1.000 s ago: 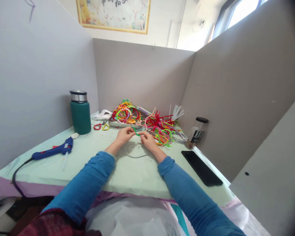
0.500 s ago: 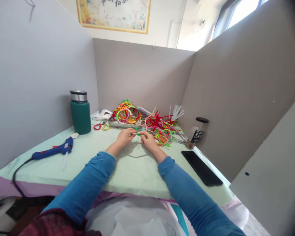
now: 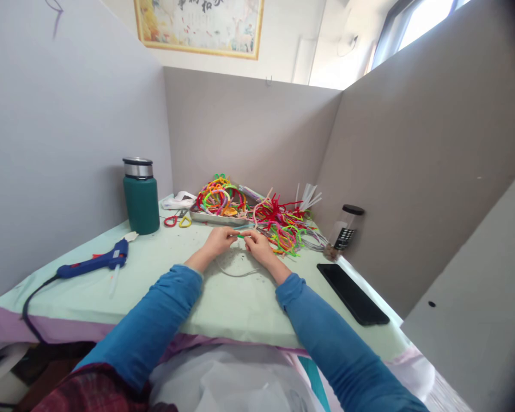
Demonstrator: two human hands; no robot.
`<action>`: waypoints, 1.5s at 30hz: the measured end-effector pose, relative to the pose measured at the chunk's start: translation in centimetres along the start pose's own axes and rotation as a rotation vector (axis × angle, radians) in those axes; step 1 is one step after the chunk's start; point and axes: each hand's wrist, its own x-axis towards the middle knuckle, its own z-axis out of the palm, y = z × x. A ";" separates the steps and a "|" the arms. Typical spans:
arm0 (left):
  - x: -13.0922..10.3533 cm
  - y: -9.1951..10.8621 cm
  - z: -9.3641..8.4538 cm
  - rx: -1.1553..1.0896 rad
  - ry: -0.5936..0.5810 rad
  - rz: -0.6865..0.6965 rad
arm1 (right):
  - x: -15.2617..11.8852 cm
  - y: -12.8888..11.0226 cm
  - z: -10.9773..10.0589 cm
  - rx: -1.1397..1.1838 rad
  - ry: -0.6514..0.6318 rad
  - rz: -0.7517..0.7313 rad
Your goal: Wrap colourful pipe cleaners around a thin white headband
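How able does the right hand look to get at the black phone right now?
Probably yes: the black phone lies uncovered on the table to the right of the right hand, with nothing visibly blocking the way, though that hand is pinching a small green strip.

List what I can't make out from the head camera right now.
All in the head view:
Green strip: its ends, hidden by the left hand and right hand.
Tray: most of its floor, hidden by the piled coloured strips.
Framed picture: its top, cut off by the upper image edge.
Jar label: its print, too small and blurred.
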 end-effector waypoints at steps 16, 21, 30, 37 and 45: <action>0.0 0.7 -0.4 -0.213 -0.062 -0.213 | 0.0 -0.1 -0.1 0.011 -0.004 -0.006; -0.1 0.9 -0.6 -0.355 -0.093 -0.280 | 0.0 -0.2 -0.1 0.031 -0.005 -0.005; -0.5 2.0 -1.7 -0.792 -0.235 -0.479 | -0.1 -0.6 0.0 0.084 -0.030 -0.017; -0.5 1.7 -1.6 -0.876 -0.304 -0.545 | -0.3 -1.0 -0.1 0.037 -0.085 -0.027; -0.7 1.9 -1.6 -0.701 -0.343 -0.478 | -0.3 -0.9 -0.1 0.004 -0.089 0.007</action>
